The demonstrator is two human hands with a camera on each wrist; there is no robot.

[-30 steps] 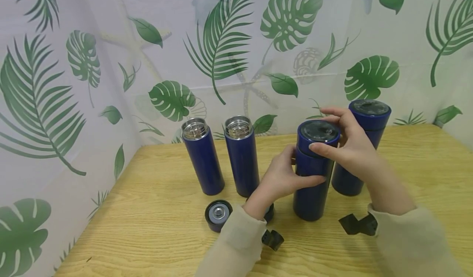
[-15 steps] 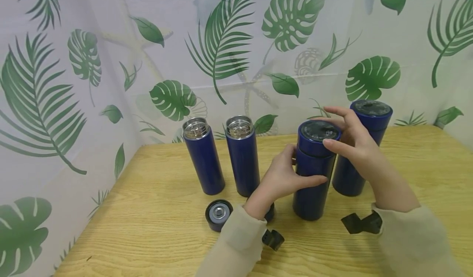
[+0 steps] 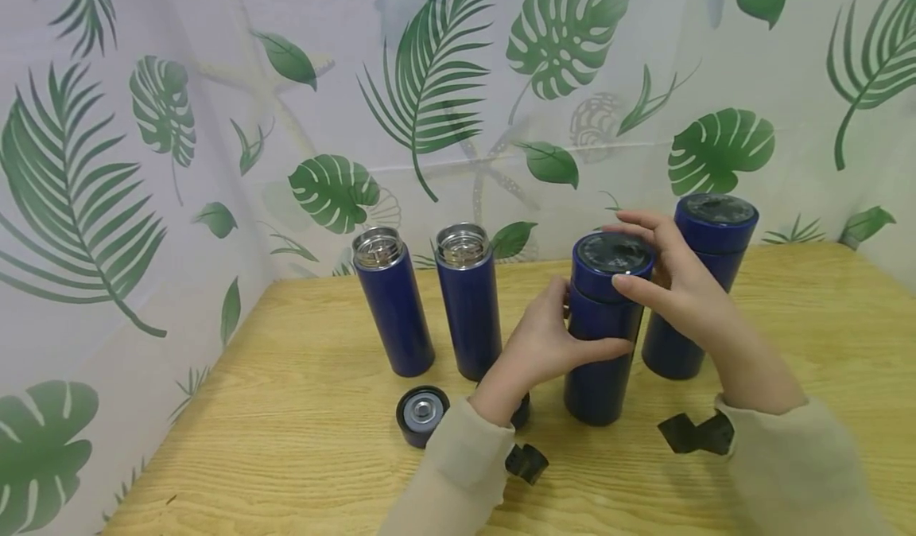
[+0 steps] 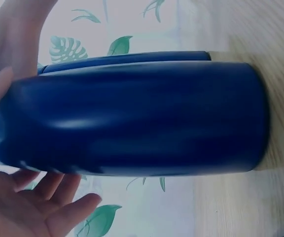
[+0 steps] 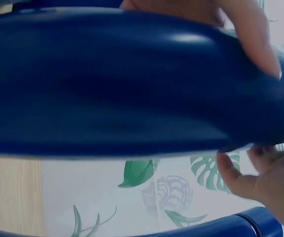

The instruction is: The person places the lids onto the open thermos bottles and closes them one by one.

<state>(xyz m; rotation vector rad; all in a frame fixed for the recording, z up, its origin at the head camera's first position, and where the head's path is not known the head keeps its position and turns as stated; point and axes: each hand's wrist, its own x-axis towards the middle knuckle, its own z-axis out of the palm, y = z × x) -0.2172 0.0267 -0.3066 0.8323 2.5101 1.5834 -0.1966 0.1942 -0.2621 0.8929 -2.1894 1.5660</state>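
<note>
A dark blue vacuum flask (image 3: 604, 361) stands upright with its lid on, in the head view right of centre. My left hand (image 3: 547, 341) grips its body, the thumb lying across the near side. At the top my right hand (image 3: 683, 281) holds the blue lid (image 3: 611, 283), thumb on the near edge and fingers curved behind it. The left wrist view shows the flask body (image 4: 132, 118) close up, and so does the right wrist view. Behind my right hand stands another lidded flask (image 3: 717, 234), partly hidden.
Two open flasks, the left one (image 3: 393, 305) and the right one (image 3: 468, 313), stand upright with steel rims showing. An upturned lid (image 3: 422, 413) lies before them on the wooden table (image 3: 272, 440). Another dark lid (image 3: 522, 413) is mostly hidden behind my left wrist. Leaf-patterned cloth hangs behind.
My right thumb moved off the near edge of the lid to the right, then came back onto it. The flask has shifted slightly left. My left hand keeps its grip.
</note>
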